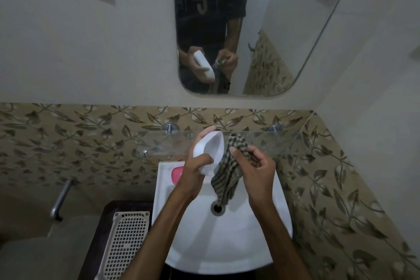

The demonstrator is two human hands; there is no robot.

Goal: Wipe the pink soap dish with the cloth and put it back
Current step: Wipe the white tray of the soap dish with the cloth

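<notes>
Dish (208, 151) tilted upright in our left hand (195, 173), checked cloth (227, 173) pinched in our right hand (256, 166) just beside its open side.

soap dish (208, 152): white, above the sink | cloth (227, 177): dark-and-tan striped check, just right of the dish | sink (227, 245): white | soap (176, 174): pink, on the sink's back-left corner | tile band (91, 134): tan with olive leaf-vine pattern, behind the sink | basket (127, 243): white grid, left of the sink | shirt in mirror (204, 7): black, pale lettering
</notes>
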